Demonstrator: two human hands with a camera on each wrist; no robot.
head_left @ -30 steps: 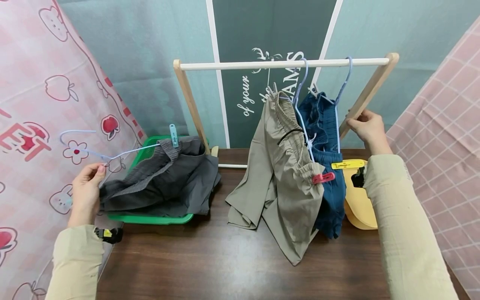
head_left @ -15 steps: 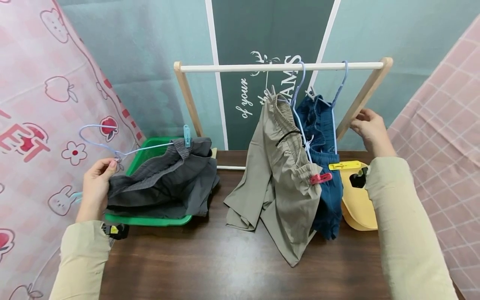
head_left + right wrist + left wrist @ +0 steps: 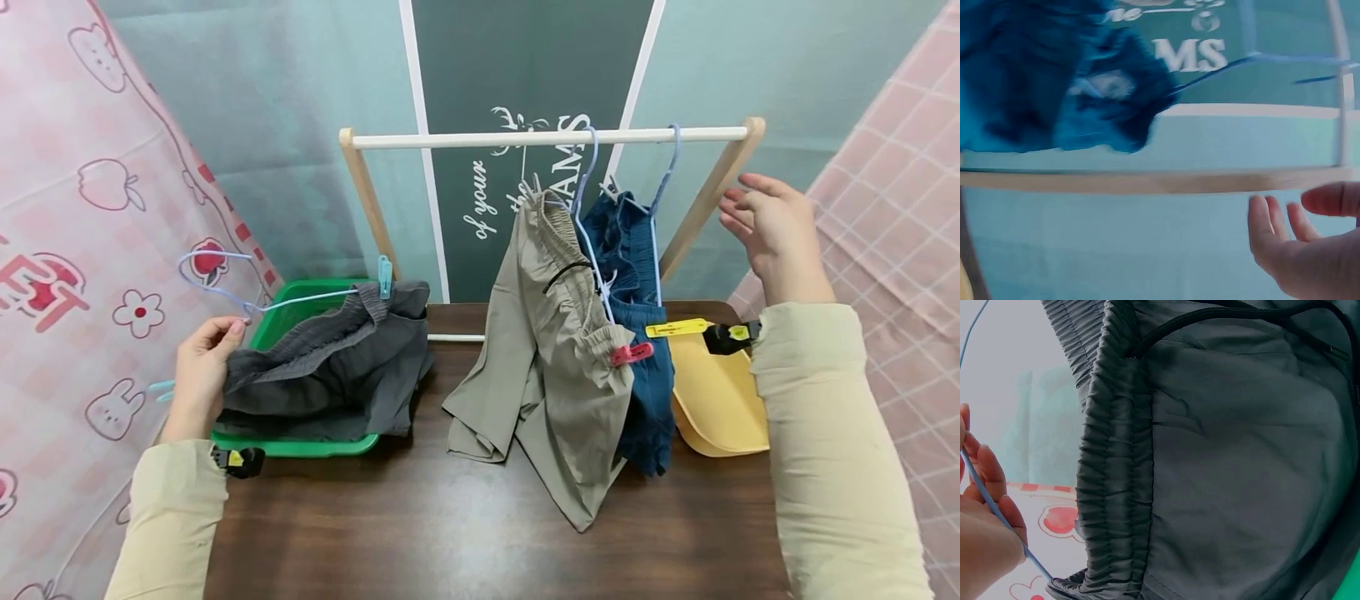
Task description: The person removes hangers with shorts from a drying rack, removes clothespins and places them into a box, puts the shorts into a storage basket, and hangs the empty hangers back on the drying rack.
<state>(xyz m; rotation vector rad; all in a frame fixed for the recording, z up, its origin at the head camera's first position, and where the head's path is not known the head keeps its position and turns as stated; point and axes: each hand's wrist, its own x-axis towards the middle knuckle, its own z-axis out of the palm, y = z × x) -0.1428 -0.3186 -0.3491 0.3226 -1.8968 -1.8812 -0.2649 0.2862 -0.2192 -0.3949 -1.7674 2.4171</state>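
My left hand (image 3: 201, 375) pinches a light blue wire hanger (image 3: 225, 293) near the base of its hook. Dark grey trousers (image 3: 322, 375) hang from it by light blue clothespins (image 3: 385, 277), over a green basket (image 3: 300, 448). In the left wrist view the trousers' elastic waistband (image 3: 1113, 475) and black drawstring (image 3: 1229, 312) show close up. My right hand (image 3: 783, 233) is beside the rack's right wooden post (image 3: 705, 204), fingers apart from it and holding nothing. On the white rail (image 3: 465, 140) hang khaki trousers (image 3: 570, 358) and blue denim bottoms (image 3: 648, 392), both on blue hangers.
A yellow container (image 3: 720, 408) stands at the right behind the denim. A red clothespin (image 3: 632, 354) and a yellow clothespin (image 3: 678, 327) stick out from the hung clothes. Patterned pink cloths (image 3: 112, 208) line both sides of the brown table (image 3: 465, 533).
My right hand has let go of the rack's right post and moved off to the right. My left hand has carried the hanger and grey trousers a little to the right.
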